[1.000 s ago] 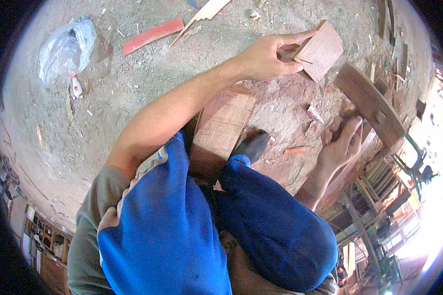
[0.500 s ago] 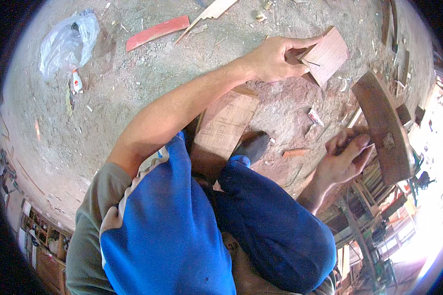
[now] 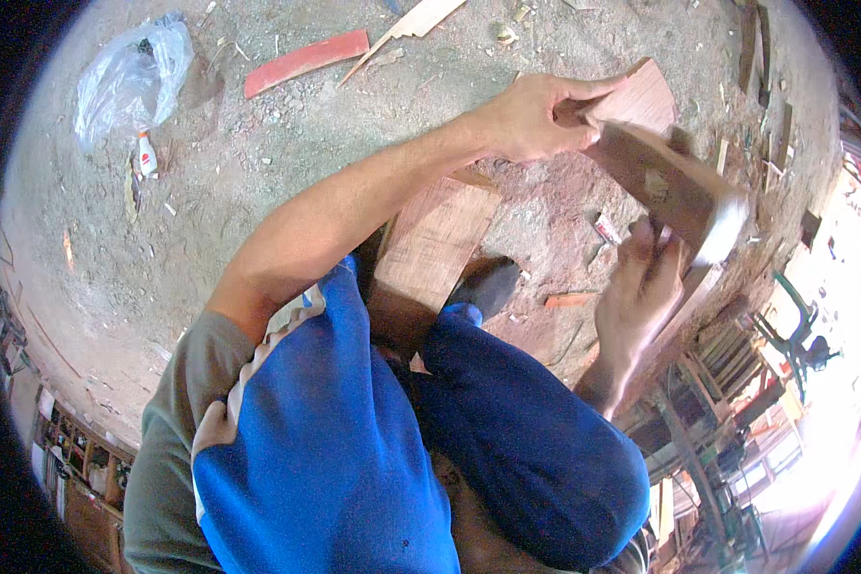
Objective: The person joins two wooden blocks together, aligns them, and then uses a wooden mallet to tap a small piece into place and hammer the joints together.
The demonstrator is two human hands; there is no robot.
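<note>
At the upper right my left hand (image 3: 534, 117) grips a light brown wooden block (image 3: 649, 98), thumb and fingers on its near left side. My right hand (image 3: 638, 287) is closed around the handle of a large wooden mallet (image 3: 662, 180), whose head is slightly blurred. The near end of the mallet head lies over the block's lower part, beside my left fingertips. The nail seen in the block earlier is hidden behind it. Below my left forearm a wooden board (image 3: 435, 244) stands between my legs, next to a dark shoe (image 3: 490, 285).
On the dirt floor lie a red-painted wood strip (image 3: 306, 64), a splintered pale board (image 3: 413, 29), a clear plastic bag (image 3: 129, 91) and a small white bottle (image 3: 146, 155). An orange wood scrap (image 3: 569, 299) is near my right wrist. Green metal equipment (image 3: 802, 335) and timber stand at right.
My right hand has swung the mallet up and left, from apart at the right onto the block. My left hand and the block have barely moved.
</note>
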